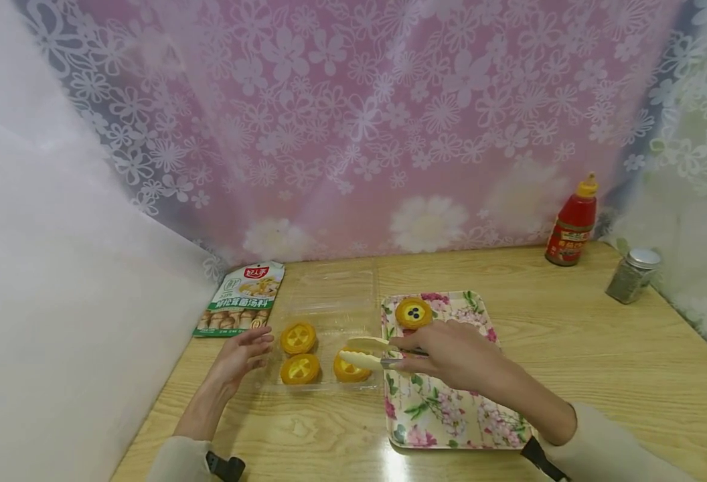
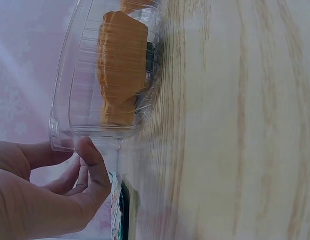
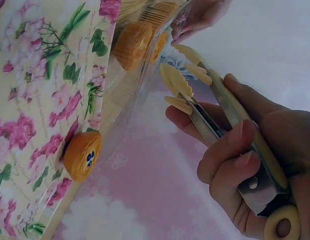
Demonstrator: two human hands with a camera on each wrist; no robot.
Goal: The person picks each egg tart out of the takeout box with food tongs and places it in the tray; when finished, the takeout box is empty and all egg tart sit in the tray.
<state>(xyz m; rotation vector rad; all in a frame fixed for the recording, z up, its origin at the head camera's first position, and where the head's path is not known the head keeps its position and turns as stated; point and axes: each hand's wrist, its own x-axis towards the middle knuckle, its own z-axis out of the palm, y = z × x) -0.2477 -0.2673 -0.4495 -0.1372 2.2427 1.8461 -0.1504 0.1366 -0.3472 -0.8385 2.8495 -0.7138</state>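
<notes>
My right hand (image 1: 456, 351) grips a pair of tongs (image 1: 359, 361) with pale scalloped tips. In the head view the parted tips overlap an egg tart (image 1: 353, 375) at the front right of a clear plastic container (image 1: 329, 387). Two more tarts, a rear one (image 1: 298, 335) and a front one (image 1: 300, 370), sit in the container's left half. At its left side is my left hand (image 1: 239, 358); in the left wrist view, thumb and forefinger pinch the container's corner rim (image 2: 62, 142). A tart with dark berries (image 1: 414, 312) rests on the floral tray (image 1: 426, 402).
The container's clear lid (image 1: 329, 288) lies folded back toward the curtain. A green-and-white food packet (image 1: 242, 298) is left of it. Far right on the wooden table (image 1: 606, 375) stand a red sauce bottle (image 1: 572, 227) and a small spice jar (image 1: 633, 276).
</notes>
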